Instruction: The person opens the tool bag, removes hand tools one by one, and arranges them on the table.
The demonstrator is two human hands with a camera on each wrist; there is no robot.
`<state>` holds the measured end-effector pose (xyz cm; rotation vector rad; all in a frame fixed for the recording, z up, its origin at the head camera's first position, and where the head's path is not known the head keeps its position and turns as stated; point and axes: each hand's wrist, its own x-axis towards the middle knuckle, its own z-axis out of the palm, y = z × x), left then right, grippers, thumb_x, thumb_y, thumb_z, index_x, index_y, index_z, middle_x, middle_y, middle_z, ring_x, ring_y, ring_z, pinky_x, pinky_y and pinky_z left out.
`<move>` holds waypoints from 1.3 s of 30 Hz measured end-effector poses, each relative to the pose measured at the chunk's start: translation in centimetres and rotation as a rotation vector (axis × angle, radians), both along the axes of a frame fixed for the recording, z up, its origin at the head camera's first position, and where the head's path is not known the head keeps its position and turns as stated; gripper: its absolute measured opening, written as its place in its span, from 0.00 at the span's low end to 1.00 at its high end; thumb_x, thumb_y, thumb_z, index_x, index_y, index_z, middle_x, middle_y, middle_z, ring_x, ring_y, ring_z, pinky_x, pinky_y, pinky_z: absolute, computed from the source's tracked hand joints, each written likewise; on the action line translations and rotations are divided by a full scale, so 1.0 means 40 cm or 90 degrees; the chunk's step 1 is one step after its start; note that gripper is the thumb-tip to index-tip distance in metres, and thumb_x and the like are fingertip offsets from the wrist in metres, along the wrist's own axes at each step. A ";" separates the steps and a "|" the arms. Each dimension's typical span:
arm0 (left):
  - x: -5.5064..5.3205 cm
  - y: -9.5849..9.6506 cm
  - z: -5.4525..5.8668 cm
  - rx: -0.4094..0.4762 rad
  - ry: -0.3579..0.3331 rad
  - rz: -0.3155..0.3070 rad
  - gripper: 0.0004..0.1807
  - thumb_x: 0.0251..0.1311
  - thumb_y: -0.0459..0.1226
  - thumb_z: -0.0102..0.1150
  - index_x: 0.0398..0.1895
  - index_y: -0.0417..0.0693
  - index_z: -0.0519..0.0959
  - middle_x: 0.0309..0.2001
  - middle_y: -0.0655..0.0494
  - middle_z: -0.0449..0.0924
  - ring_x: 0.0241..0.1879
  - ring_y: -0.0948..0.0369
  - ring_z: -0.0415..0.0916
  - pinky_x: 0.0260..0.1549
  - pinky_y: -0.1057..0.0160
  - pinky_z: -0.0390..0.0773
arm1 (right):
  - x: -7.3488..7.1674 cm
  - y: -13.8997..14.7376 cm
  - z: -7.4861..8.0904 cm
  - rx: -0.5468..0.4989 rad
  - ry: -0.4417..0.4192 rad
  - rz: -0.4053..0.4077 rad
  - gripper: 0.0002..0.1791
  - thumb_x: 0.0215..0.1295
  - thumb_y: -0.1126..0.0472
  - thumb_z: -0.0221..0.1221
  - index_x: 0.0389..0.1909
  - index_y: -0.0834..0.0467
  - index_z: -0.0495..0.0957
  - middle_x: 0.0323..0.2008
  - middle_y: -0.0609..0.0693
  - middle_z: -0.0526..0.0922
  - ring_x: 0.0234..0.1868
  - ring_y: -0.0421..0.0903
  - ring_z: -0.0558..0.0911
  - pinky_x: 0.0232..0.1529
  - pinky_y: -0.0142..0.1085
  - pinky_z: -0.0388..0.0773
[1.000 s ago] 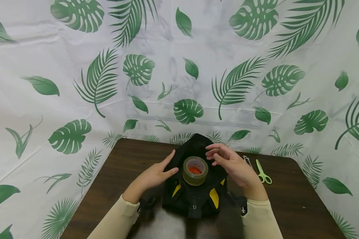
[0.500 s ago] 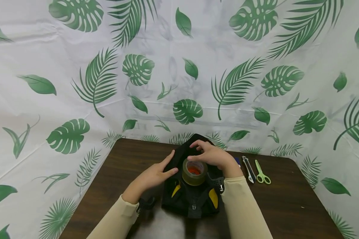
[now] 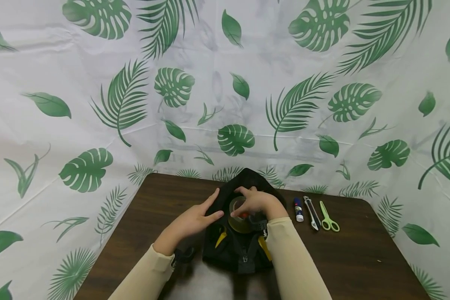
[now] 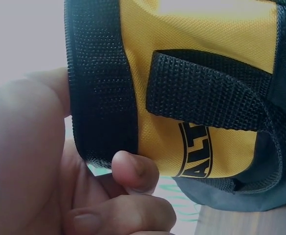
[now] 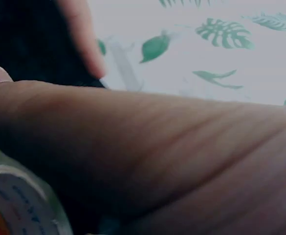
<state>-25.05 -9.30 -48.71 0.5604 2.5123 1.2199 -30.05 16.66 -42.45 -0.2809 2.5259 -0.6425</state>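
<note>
A black tool bag (image 3: pixel 230 255) with yellow panels stands on the dark wooden table, its mouth open. My left hand (image 3: pixel 190 224) grips its left side; in the left wrist view, fingers curl around the black edge beside the yellow panel (image 4: pixel 196 29) and a webbing loop (image 4: pixel 201 93). A roll of clear tape (image 3: pixel 241 227) sits at the bag's mouth, something orange (image 3: pixel 244 215) showing through its hole. My right hand (image 3: pixel 260 203) reaches over the roll, fingers spread and bent, thumb overlapping the hole. The right wrist view has the roll (image 5: pixel 35 205) beside the hand, nothing visibly held.
To the right of the bag lie a blue-and-white glue stick (image 3: pixel 298 210), a utility knife (image 3: pixel 312 213) and green scissors (image 3: pixel 328 217) on the table (image 3: pixel 352 250). A white leaf-print cloth (image 3: pixel 210 62) hangs behind the table.
My right hand has moved left from the bag's right side to over the tape roll, uncovering the glue stick and knife. My left hand has stayed at the bag.
</note>
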 end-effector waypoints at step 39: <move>0.000 -0.006 -0.003 -0.001 0.014 0.002 0.46 0.77 0.69 0.50 0.90 0.79 0.41 0.85 0.47 0.62 0.78 0.42 0.72 0.76 0.34 0.70 | 0.008 0.043 -0.010 0.005 0.160 0.031 0.57 0.54 0.48 0.83 0.81 0.61 0.65 0.70 0.61 0.73 0.64 0.58 0.79 0.65 0.58 0.82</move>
